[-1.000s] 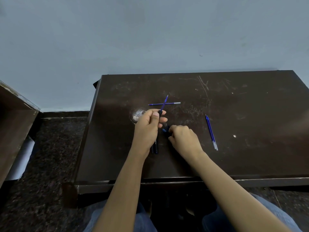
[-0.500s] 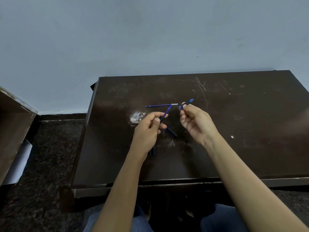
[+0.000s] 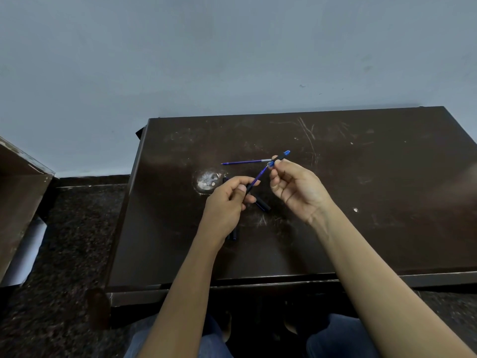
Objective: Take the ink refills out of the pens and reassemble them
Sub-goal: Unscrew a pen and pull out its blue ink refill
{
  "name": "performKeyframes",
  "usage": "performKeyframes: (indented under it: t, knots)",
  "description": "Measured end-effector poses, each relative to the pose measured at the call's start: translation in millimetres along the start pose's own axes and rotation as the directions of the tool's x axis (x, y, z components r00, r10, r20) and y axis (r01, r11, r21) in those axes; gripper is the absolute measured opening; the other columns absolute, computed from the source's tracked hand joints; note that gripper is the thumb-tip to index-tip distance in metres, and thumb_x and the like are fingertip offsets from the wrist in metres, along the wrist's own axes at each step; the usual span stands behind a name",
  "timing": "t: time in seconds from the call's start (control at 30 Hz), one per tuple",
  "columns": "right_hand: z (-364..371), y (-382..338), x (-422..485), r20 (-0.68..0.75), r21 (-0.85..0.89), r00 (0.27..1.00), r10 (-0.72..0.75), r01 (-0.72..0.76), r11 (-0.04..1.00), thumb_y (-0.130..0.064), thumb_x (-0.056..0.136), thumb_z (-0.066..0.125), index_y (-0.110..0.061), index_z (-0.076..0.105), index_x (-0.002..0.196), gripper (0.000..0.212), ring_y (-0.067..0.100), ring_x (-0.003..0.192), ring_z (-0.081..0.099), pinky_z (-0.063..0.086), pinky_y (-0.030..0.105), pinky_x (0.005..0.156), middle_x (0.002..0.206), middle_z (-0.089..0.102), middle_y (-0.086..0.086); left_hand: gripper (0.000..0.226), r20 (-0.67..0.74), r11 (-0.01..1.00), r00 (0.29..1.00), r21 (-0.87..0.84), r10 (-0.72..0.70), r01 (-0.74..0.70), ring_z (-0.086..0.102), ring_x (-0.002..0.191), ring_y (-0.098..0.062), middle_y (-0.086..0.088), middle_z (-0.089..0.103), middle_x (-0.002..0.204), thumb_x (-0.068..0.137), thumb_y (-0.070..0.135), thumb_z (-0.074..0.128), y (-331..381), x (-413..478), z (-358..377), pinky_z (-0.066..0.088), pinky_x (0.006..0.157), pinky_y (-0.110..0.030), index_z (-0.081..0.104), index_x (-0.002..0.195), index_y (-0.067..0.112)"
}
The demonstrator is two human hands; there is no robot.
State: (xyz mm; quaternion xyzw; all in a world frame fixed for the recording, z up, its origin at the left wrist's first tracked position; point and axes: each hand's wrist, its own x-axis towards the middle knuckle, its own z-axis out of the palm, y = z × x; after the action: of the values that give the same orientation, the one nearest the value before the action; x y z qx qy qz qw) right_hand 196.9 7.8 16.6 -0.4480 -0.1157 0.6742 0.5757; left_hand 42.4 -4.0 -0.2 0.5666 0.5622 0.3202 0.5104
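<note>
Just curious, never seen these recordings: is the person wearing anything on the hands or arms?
No. The left hand and right hand are bare: no gloves, rings or watch show. Both forearms are bare too, no sleeves in view. Blue trousers show below.

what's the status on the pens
Left hand grips barrel, refill sticking out. Right hand pinches tip piece at the refill's end. Spare refill and loose pen part on table, nothing blocking.
</note>
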Motion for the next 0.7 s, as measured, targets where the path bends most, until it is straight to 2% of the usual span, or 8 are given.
performKeyframes:
  t: [0.1, 0.23, 0.37, 0.53, 0.6, 0.7]
  knots:
    - [0, 0, 0, 0.019, -0.037, 1.000, -0.011, 0.011, 0.999, -0.001, 0.088, 0.058, -0.007, 0.065, 0.089, 0.009, 0.006, 0.064, 0.059, 0.049, 0.014, 0.057, 0.076, 0.063, 0.003, 0.032, -0.004, 1.000, 1.000, -0.012, 0.005, -0.005, 0.054, 0.063, 0.010, 0.006, 0.067, 0.078, 0.102, 0.018, 0.039, 0, -1, -1, 0.040, 0.061, -0.005, 0.068, 0.109, 0.031]
    - [-2, 1, 1, 0.045, -0.105, 0.999, -0.023, 0.028, 0.994, -0.001, 0.088, 0.059, -0.008, 0.066, 0.087, 0.010, 0.006, 0.063, 0.057, 0.049, 0.014, 0.056, 0.072, 0.061, 0.002, 0.033, 0.000, 1.000, 1.000, -0.023, -0.003, 0.003, 0.058, 0.075, 0.003, 0.005, 0.069, 0.082, 0.102, 0.017, 0.039, -2, -1, 0, 0.040, 0.067, -0.012, 0.068, 0.106, 0.033]
    - [-4, 3, 3, 0.069, -0.222, 0.997, -0.039, 0.053, 0.974, -0.003, 0.088, 0.060, -0.010, 0.063, 0.078, 0.013, 0.006, 0.062, 0.052, 0.046, 0.015, 0.055, 0.068, 0.057, 0.001, 0.032, 0.003, 1.000, 1.000, -0.016, -0.007, 0.007, 0.058, 0.074, 0.002, 0.004, 0.069, 0.082, 0.101, 0.018, 0.040, -2, -1, -1, 0.039, 0.067, -0.013, 0.068, 0.107, 0.032]
    - [-4, 8, 5, 0.095, -0.335, 0.995, -0.031, 0.061, 0.940, -0.004, 0.087, 0.060, -0.011, 0.060, 0.075, 0.015, 0.005, 0.059, 0.048, 0.039, 0.015, 0.054, 0.087, 0.055, 0.013, 0.030, -0.014, 1.000, 1.000, 0.008, -0.004, 0.005, 0.059, 0.077, 0.000, 0.003, 0.070, 0.083, 0.101, 0.018, 0.041, -1, -1, 0, 0.040, 0.068, -0.014, 0.067, 0.107, 0.031]
    - [-3, 9, 4, 0.100, -0.365, 0.995, -0.026, 0.061, 0.929, -0.004, 0.087, 0.060, -0.012, 0.060, 0.072, 0.017, 0.003, 0.056, 0.048, 0.037, 0.016, 0.054, 0.093, 0.057, 0.014, 0.028, -0.017, 1.000, 1.000, 0.006, -0.014, 0.014, 0.057, 0.071, 0.001, 0.005, 0.072, 0.081, 0.101, 0.020, 0.042, 0, -2, 0, 0.041, 0.067, -0.015, 0.067, 0.109, 0.031]
    - [-1, 11, 1, 0.097, -0.417, 0.995, -0.017, 0.056, 0.907, -0.004, 0.088, 0.059, -0.014, 0.064, 0.079, 0.015, 0.003, 0.056, 0.047, 0.036, 0.019, 0.057, 0.084, 0.062, 0.006, 0.025, -0.020, 0.999, 0.999, -0.009, -0.037, 0.037, 0.055, 0.057, 0.004, 0.007, 0.074, 0.081, 0.099, 0.026, 0.046, 2, -2, 1, 0.044, 0.056, -0.013, 0.067, 0.113, 0.029]
